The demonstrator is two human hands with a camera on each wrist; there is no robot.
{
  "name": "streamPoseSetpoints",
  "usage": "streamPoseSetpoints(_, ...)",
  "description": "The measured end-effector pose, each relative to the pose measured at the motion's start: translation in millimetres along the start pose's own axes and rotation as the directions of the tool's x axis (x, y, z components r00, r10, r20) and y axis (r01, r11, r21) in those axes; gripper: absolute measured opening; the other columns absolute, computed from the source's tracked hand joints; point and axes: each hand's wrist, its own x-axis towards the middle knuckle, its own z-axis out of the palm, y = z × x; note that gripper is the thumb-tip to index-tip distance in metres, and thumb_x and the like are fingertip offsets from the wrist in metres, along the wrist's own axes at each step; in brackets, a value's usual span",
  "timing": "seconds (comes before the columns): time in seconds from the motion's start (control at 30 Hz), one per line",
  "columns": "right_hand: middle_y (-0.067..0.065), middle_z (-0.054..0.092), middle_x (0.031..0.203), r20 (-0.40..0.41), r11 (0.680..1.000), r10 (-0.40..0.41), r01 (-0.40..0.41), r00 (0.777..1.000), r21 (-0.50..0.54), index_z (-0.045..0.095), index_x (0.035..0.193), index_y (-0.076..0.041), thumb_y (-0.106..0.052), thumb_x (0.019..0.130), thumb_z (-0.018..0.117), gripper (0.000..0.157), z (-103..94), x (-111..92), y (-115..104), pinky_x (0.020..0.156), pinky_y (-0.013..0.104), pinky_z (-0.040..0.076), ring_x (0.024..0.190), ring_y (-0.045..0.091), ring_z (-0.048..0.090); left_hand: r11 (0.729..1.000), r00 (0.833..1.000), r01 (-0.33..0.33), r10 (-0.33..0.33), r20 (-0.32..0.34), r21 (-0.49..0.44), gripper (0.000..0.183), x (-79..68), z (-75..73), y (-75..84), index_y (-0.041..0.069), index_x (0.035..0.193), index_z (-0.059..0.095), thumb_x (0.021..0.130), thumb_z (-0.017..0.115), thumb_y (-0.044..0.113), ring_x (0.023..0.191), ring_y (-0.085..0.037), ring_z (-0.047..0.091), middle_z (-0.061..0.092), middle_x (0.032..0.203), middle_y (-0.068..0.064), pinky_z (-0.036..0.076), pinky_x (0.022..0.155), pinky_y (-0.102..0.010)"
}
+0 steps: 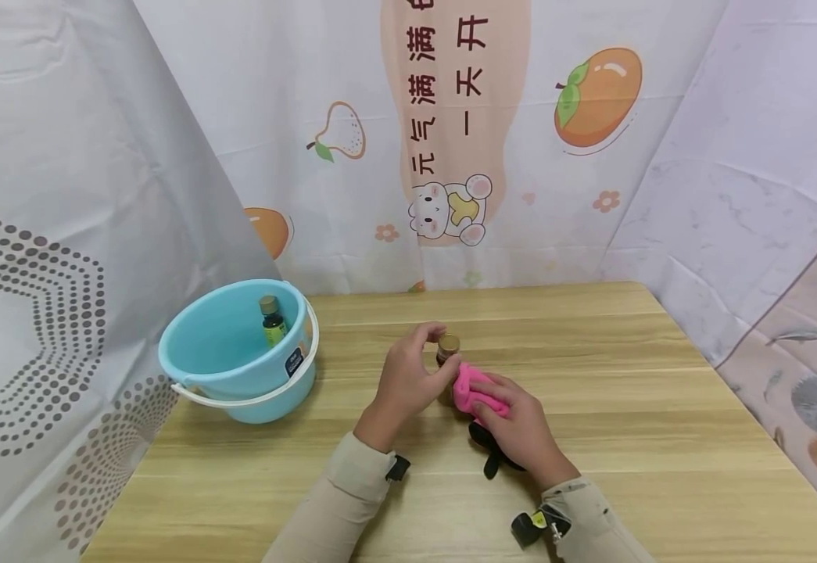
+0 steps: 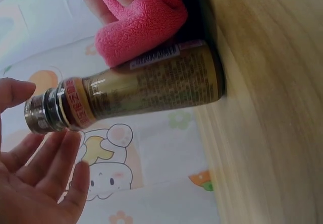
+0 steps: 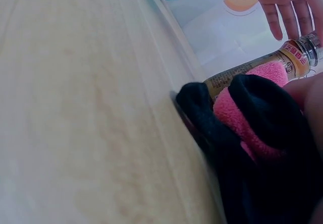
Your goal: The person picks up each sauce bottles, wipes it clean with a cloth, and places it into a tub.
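A slim bottle with a gold cap, a red neck band and a gold printed label stands upright on the wooden table. My left hand pinches it at the cap, thumb on one side and fingertips on the other. In my right hand is a bunched pink fleecy cloth, which lies against the bottle's side. Black fabric with rounded flaps hangs beneath and around the pink cloth, close to the tabletop. From the head view, the cloth and the left thumb hide most of the bottle's body.
At the left stands a light blue bucket with a white handle. A dark bottle with a gold cap and yellow-green label leans inside it. Behind the table hangs a printed curtain; more sheets close in both sides.
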Motion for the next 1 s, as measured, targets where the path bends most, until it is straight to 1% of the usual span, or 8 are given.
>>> streamPoseSetpoints(0.07, 0.005, 0.064, 0.143, 0.002, 1.0, 0.001, -0.001, 1.0, -0.005, 0.076, 0.126, -0.023, -0.018, 0.094, 0.078, 0.033, 0.1, 0.2, 0.0, 0.105, 0.049, 0.053, 0.134, 0.029, 0.059, 1.0, 1.0, -0.005, 0.005, -0.018, 0.015, 0.053, 0.4, 0.8, 0.0, 0.004, 0.129, 0.064, 0.088, 0.084, 0.032, 0.108, -0.02, 0.068, 0.07, 0.113, -0.006, 0.059, 0.092, -0.04)
streamPoseSetpoints(0.13, 0.005, 0.064, 0.143, 0.001, 1.0, -0.001, 0.001, 1.0, -0.01, 0.076, 0.126, -0.023, -0.018, 0.094, 0.078, 0.033, 0.0, 0.3, -0.1, 0.104, 0.048, 0.054, 0.133, 0.029, 0.06, 1.0, 0.999, -0.007, 0.008, -0.041, 0.024, 0.055, 0.9, 1.6, -0.1, 0.004, 0.128, 0.065, 0.086, 0.086, 0.032, 0.106, -0.02, 0.068, 0.069, 0.111, -0.005, 0.06, 0.09, -0.039)
streamPoseSetpoints(0.3, 0.004, 0.064, 0.142, -0.004, 0.999, -0.023, 0.023, 1.0, -0.022, 0.076, 0.126, -0.024, -0.018, 0.094, 0.078, 0.033, -0.4, 0.1, -1.0, 0.102, 0.047, 0.055, 0.133, 0.028, 0.06, 0.999, 0.997, -0.022, 0.025, -0.079, 0.044, 0.05, 1.3, 2.0, -1.2, 0.004, 0.124, 0.067, 0.085, 0.088, 0.028, 0.098, -0.017, 0.071, 0.071, 0.107, -0.005, 0.061, 0.083, -0.036)
streamPoseSetpoints(0.4, 0.0, 0.063, 0.144, -0.012, 0.999, -0.034, 0.034, 0.999, -0.004, 0.076, 0.126, -0.027, -0.019, 0.095, 0.077, 0.032, -0.3, -0.8, -1.8, 0.103, 0.043, 0.055, 0.134, 0.025, 0.059, 0.999, 0.996, -0.032, 0.036, -0.084, 0.044, 0.046, 1.1, 1.6, -1.4, 0.005, 0.121, 0.067, 0.085, 0.088, 0.027, 0.096, -0.016, 0.073, 0.073, 0.107, -0.005, 0.062, 0.084, -0.035)
streamPoseSetpoints(0.53, -0.006, 0.061, 0.146, -0.045, 0.997, -0.057, 0.06, 0.997, 0.048, 0.075, 0.127, -0.031, -0.021, 0.095, 0.077, 0.034, 0.6, -2.4, -2.2, 0.103, 0.027, 0.053, 0.134, 0.018, 0.057, 0.999, 0.997, -0.039, 0.041, -0.072, 0.029, 0.044, 0.9, 0.8, -0.3, 0.006, 0.12, 0.067, 0.087, 0.086, 0.027, 0.096, -0.016, 0.075, 0.075, 0.108, -0.005, 0.063, 0.085, -0.033)
streamPoseSetpoints(0.67, -0.005, 0.061, 0.146, -0.093, 0.987, -0.104, 0.114, 0.99, 0.111, 0.075, 0.127, -0.032, -0.021, 0.095, 0.077, 0.034, 2.3, -2.9, -1.4, 0.099, 0.014, 0.051, 0.132, 0.018, 0.059, 0.999, 0.997, -0.041, 0.043, -0.059, 0.02, 0.042, 1.1, 0.1, 0.3, 0.006, 0.12, 0.067, 0.088, 0.085, 0.026, 0.095, -0.016, 0.075, 0.076, 0.109, -0.005, 0.063, 0.084, -0.031)
streamPoseSetpoints(0.83, 0.0, 0.06, 0.147, -0.143, 0.969, -0.166, 0.188, 0.976, 0.159, 0.075, 0.127, -0.028, -0.02, 0.095, 0.077, 0.033, 4.2, -1.4, 0.0, 0.098, 0.012, 0.051, 0.133, 0.023, 0.059, 0.999, 0.998, -0.037, 0.037, -0.051, 0.009, 0.039, 1.8, 0.1, -0.4, 0.006, 0.118, 0.068, 0.088, 0.084, 0.025, 0.093, -0.015, 0.075, 0.076, 0.107, -0.004, 0.062, 0.083, -0.029)
streamPoseSetpoints(1.0, 0.005, 0.059, 0.147, -0.172, 0.958, -0.194, 0.224, 0.966, 0.181, 0.074, 0.128, -0.021, -0.015, 0.095, 0.076, 0.034, 4.0, -2.0, -1.5, 0.101, 0.012, 0.05, 0.135, 0.025, 0.057, 0.999, 0.999, -0.037, 0.036, -0.022, -0.028, 0.037, 1.7, -0.7, 0.5, 0.005, 0.118, 0.069, 0.089, 0.083, 0.022, 0.096, -0.015, 0.076, 0.077, 0.109, -0.005, 0.062, 0.085, -0.029)
